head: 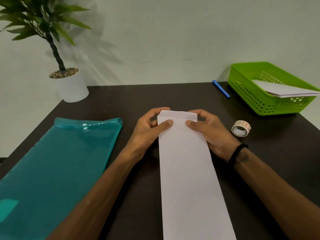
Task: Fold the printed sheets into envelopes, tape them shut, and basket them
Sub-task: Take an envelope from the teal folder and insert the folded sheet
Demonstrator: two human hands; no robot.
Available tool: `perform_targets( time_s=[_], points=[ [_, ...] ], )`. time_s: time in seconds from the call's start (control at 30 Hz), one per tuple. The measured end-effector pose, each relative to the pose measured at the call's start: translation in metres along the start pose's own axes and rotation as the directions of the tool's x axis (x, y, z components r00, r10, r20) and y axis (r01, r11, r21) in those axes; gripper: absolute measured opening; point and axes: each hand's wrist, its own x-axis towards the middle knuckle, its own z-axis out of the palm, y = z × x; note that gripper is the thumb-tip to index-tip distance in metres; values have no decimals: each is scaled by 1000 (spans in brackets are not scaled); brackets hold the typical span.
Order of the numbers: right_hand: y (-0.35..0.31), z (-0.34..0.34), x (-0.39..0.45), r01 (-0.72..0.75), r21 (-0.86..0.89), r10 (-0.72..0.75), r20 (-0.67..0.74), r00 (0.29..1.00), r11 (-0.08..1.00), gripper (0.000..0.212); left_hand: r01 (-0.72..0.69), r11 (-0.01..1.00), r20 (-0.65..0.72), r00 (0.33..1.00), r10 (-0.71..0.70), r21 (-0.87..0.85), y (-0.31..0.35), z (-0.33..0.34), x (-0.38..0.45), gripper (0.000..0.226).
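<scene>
While pinched at its far end, left hand and right hand each thumb-over, fingers-under, folded sheet trailing nearward unsupported on table: risk of skewed crease from uneven pinch; tape roll just right of grip, basket beyond.

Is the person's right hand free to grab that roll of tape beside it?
Probably not right away. The right hand is pinching the far end of the folded sheet, as is the left hand. Once it lets go, the tape roll lies nearby, nothing between.
</scene>
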Motion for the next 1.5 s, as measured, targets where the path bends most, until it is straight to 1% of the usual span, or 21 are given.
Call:
perform_targets(
  time_s=[0.17, 0.3, 0.33, 0.43, 0.47, 0.5, 0.57, 0.63, 0.73, 0.83, 0.9, 1.0, 1.1, 1.27, 1.4, 1.47, 1.5],
  points=[
    [0, 0, 0, 17, -77, -18, -2, 1000, 997, 19, -40, 993, -25, 999, 43, 112, -8, 0, 2, 19],
    [1, 3, 2, -25, -101, 18, -66, 998, 995, 29, -25, 987, -64, 997, 36, 161, -12, 0, 4, 9],
    [2, 3, 3, -28, -92, 21, -80, 997, 995, 29, -24, 985, -73, 997, 37, 169, -12, 1, 4, 8],
    [4, 3, 3, -3, -55, -2, -87, 996, 998, 16, -47, 980, -91, 994, 66, 194, -11, 3, 3, 8],
    [5, 4, 2, 24, -79, -31, -91, 995, 997, 13, -52, 978, -93, 993, 72, 204, -12, 4, 3, 10],
    [7, 4, 1, 63, -133, -76, -96, 993, 989, 14, -55, 975, -91, 993, 76, 216, -12, 4, 2, 11],
    [10, 7, -2, 137, -280, -169, -94, 981, 950, 23, -74, 966, -73, 993, 95, 250, -12, 5, 2, 13],
    [13, 10, -3, 180, -366, -230, -99, 968, 913, 28, -93, 957, -63, 991, 114, 274, -13, 6, 2, 14],
    [12, 11, -3, 202, -387, -262, -107, 959, 900, 26, -103, 955, -73, 989, 128, 280, -15, 6, 4, 18],
    [13, 11, -1, 197, -391, -256, -103, 961, 899, 25, -129, 952, -83, 984, 158, 279, -18, 6, 5, 17],
    [13, 10, 2, 186, -383, -242, -104, 965, 905, 27, -144, 953, -82, 982, 171, 267, -19, 5, 5, 20],
    [12, 5, 5, 122, -332, -172, -126, 977, 936, 31, -139, 963, -84, 983, 163, 232, -18, 4, 6, 26],
    [10, 2, 6, 91, -261, -132, -143, 981, 961, 28, -131, 969, -67, 987, 147, 211, -17, 3, 5, 32],
    [8, 1, 8, 52, -222, -91, -165, 982, 974, 28, -114, 977, -25, 992, 120, 183, -17, 2, 5, 38],
    [4, -2, 11, 16, -81, -32, -205, 978, 997, 37, -121, 977, -31, 991, 129, 176, -18, 0, 6, 41],
    [1, -2, 11, 22, 4, -20, -180, 983, 1000, 27, -120, 978, -48, 990, 130, 170, -21, -1, 7, 43],
    [1, -2, 11, 18, 17, -15, -155, 988, 1000, 25, -127, 976, -55, 989, 139, 176, -22, -2, 8, 44]
  ],
)
